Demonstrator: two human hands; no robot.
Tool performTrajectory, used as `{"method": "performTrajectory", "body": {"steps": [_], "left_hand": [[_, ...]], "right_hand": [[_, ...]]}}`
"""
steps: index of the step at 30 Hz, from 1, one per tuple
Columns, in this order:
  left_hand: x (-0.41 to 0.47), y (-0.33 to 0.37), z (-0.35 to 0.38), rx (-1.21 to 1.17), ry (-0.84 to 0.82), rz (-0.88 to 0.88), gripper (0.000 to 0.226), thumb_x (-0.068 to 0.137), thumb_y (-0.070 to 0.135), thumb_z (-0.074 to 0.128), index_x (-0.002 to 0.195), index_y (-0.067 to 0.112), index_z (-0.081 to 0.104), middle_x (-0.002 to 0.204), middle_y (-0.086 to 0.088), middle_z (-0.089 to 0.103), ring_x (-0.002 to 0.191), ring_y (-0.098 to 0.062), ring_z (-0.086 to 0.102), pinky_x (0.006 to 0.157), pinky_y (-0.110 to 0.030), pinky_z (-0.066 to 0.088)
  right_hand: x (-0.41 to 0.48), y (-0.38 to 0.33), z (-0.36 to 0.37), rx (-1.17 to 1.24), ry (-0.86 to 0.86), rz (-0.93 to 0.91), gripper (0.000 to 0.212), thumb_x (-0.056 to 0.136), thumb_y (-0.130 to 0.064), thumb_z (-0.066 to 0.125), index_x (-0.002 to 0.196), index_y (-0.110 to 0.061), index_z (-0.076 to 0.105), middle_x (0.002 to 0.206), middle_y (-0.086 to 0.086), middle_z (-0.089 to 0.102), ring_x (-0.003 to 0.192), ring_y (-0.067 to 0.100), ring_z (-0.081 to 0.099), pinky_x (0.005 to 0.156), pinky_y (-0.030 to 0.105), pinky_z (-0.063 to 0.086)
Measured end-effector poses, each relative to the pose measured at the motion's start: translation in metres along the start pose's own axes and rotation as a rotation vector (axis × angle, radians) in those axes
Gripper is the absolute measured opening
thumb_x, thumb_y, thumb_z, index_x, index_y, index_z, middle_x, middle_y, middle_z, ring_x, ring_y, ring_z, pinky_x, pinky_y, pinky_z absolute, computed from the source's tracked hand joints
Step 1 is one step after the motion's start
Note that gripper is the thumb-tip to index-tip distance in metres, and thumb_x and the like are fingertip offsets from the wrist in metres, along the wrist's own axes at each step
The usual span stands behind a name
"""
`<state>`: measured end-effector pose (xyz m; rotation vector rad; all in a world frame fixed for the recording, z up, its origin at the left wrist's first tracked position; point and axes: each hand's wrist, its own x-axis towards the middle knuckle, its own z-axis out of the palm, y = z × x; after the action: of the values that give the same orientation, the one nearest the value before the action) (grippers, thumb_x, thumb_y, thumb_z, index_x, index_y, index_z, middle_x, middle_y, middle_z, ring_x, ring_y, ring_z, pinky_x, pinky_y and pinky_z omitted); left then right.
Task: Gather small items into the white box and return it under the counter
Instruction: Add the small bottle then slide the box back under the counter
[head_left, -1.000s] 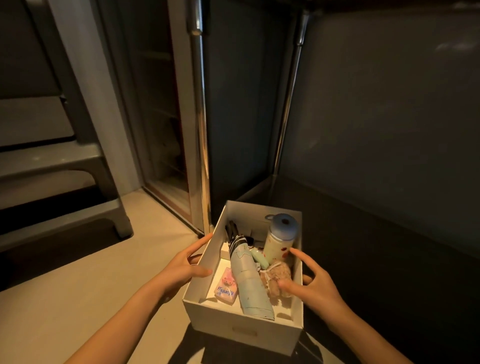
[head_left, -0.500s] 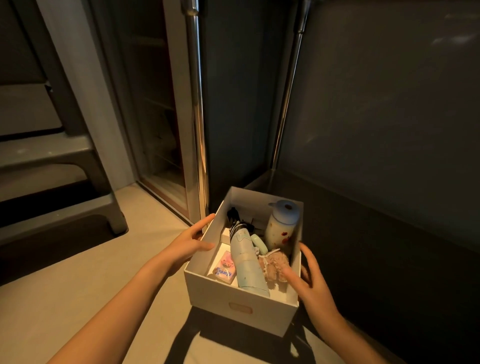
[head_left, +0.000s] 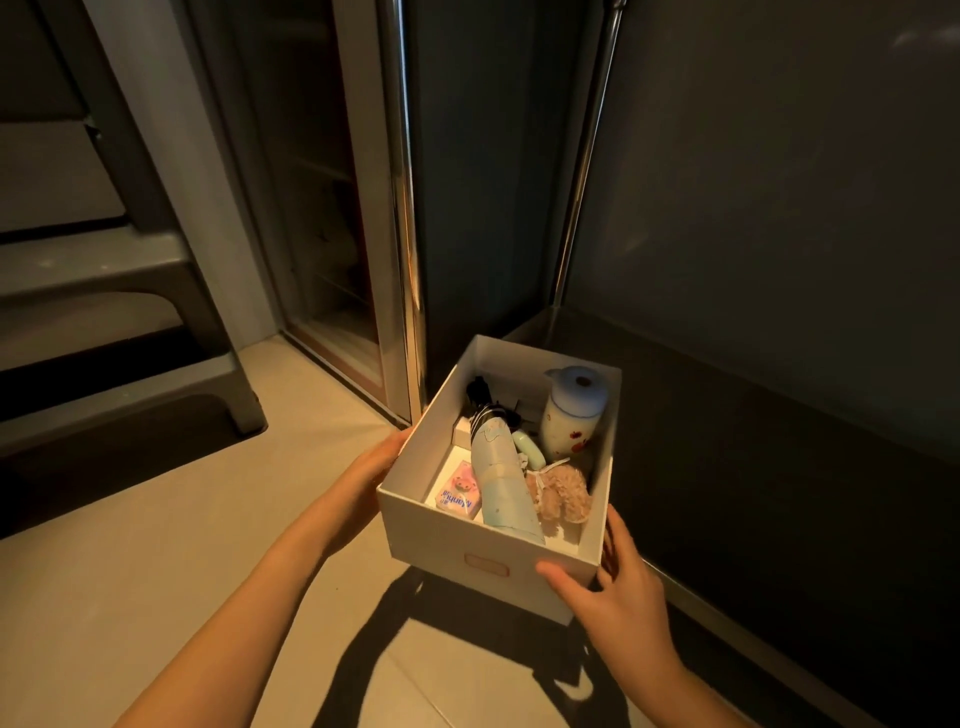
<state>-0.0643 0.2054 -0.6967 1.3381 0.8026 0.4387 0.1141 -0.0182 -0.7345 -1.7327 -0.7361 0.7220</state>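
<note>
The white box (head_left: 447, 540) is held just above the tiled floor, at the edge of the dark space under the counter. Inside lie a folded pale-blue umbrella (head_left: 501, 483), a pink tissue pack (head_left: 460, 493), a small plush bear (head_left: 563, 496) and an upright bottle with a blue lid (head_left: 574, 413). My left hand (head_left: 371, 470) presses flat against the box's left wall. At the front right corner my right hand (head_left: 605, 582) grips the box, thumb on the front face and fingers along the right side.
A shiny metal leg (head_left: 402, 208) stands just left of the box, a thinner one (head_left: 587, 156) behind it. The dark lower shelf (head_left: 753, 441) stretches to the right. A grey plastic step stool (head_left: 119, 322) stands at left on the beige floor.
The box has lifted and shifted right toward the dark space. My right hand moved from over the plush bear to the box's front right corner. My left hand slid down onto the left wall.
</note>
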Motion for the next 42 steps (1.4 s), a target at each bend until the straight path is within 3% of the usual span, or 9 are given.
{"method": "performTrajectory", "body": {"steps": [3, 5, 8, 14, 18, 23, 32, 37, 42], "left_hand": [[-0.026, -0.045, -0.006, 0.018, 0.099, 0.077, 0.087, 0.056, 0.067, 0.073, 0.134, 0.037, 0.048, 0.134, 0.012, 0.054, 0.125, -0.01, 0.05, 0.098, -0.027, 0.046], [-0.037, -0.073, 0.0, 0.133, 0.2, 0.146, 0.067, 0.065, 0.045, 0.083, 0.124, 0.046, 0.051, 0.122, 0.022, 0.061, 0.116, -0.001, 0.055, 0.092, -0.016, 0.046], [-0.042, -0.097, 0.019, 0.163, 0.378, 0.177, 0.062, 0.073, 0.019, 0.081, 0.119, 0.046, 0.051, 0.11, 0.027, 0.062, 0.103, 0.005, 0.059, 0.09, -0.017, 0.048], [-0.043, -0.108, 0.037, 0.056, 0.528, 0.173, 0.058, 0.076, 0.016, 0.078, 0.128, 0.03, 0.056, 0.112, 0.016, 0.066, 0.103, -0.004, 0.061, 0.089, -0.027, 0.053], [-0.037, -0.096, 0.041, 0.013, 0.577, 0.163, 0.057, 0.075, 0.019, 0.08, 0.127, 0.028, 0.058, 0.115, 0.012, 0.067, 0.106, -0.006, 0.06, 0.091, -0.026, 0.051], [-0.022, -0.084, 0.036, 0.05, 0.559, 0.126, 0.057, 0.076, 0.021, 0.078, 0.129, 0.024, 0.057, 0.122, 0.003, 0.065, 0.115, -0.017, 0.058, 0.099, -0.042, 0.049], [0.019, -0.074, 0.026, 0.055, 0.526, 0.139, 0.048, 0.075, 0.026, 0.08, 0.115, 0.036, 0.056, 0.104, 0.019, 0.063, 0.107, -0.011, 0.056, 0.094, -0.033, 0.048], [0.037, -0.072, 0.024, 0.074, 0.529, 0.145, 0.06, 0.076, 0.026, 0.079, 0.13, 0.022, 0.055, 0.125, 0.002, 0.063, 0.117, -0.019, 0.055, 0.098, -0.041, 0.047], [0.051, -0.069, 0.025, 0.07, 0.542, 0.13, 0.06, 0.077, 0.025, 0.078, 0.132, 0.023, 0.053, 0.126, 0.0, 0.063, 0.119, -0.022, 0.055, 0.097, -0.045, 0.047]], "right_hand": [[-0.003, 0.002, 0.007, -0.004, 0.038, 0.021, 0.097, 0.062, -0.039, 0.084, 0.14, -0.051, 0.026, 0.111, -0.033, 0.05, 0.103, -0.004, 0.052, 0.08, 0.02, 0.052], [-0.004, 0.003, 0.008, -0.025, 0.053, 0.039, 0.091, 0.064, -0.046, 0.081, 0.139, -0.049, 0.03, 0.115, -0.027, 0.053, 0.109, 0.002, 0.052, 0.084, 0.028, 0.054], [-0.009, 0.005, 0.01, -0.077, 0.019, 0.068, 0.073, 0.063, -0.059, 0.071, 0.128, -0.048, 0.041, 0.109, -0.025, 0.057, 0.1, 0.0, 0.055, 0.073, 0.014, 0.051], [-0.013, 0.021, 0.019, -0.198, 0.0, 0.153, 0.05, 0.076, -0.039, 0.076, 0.122, -0.028, 0.057, 0.093, -0.024, 0.057, 0.086, -0.001, 0.055, 0.07, 0.012, 0.048], [-0.006, 0.025, 0.019, -0.298, 0.02, 0.135, 0.04, 0.077, -0.041, 0.074, 0.109, -0.019, 0.066, 0.095, -0.011, 0.065, 0.082, 0.004, 0.06, 0.061, 0.01, 0.048], [0.005, 0.026, 0.024, -0.364, 0.04, 0.105, 0.032, 0.077, -0.044, 0.072, 0.099, -0.022, 0.064, 0.087, -0.015, 0.061, 0.071, -0.001, 0.056, 0.058, 0.006, 0.044], [0.033, 0.021, 0.033, -0.314, 0.095, 0.03, 0.031, 0.077, -0.047, 0.071, 0.1, -0.028, 0.063, 0.09, -0.016, 0.065, 0.082, 0.004, 0.063, 0.066, 0.013, 0.052], [0.042, 0.018, 0.037, -0.279, 0.143, 0.019, 0.029, 0.076, -0.047, 0.07, 0.099, -0.032, 0.059, 0.086, -0.023, 0.06, 0.073, -0.005, 0.058, 0.051, 0.003, 0.043], [0.052, 0.023, 0.042, -0.278, 0.207, 0.044, 0.031, 0.075, -0.055, 0.067, 0.093, -0.033, 0.057, 0.085, -0.02, 0.06, 0.069, -0.005, 0.057, 0.056, 0.006, 0.044]]}}
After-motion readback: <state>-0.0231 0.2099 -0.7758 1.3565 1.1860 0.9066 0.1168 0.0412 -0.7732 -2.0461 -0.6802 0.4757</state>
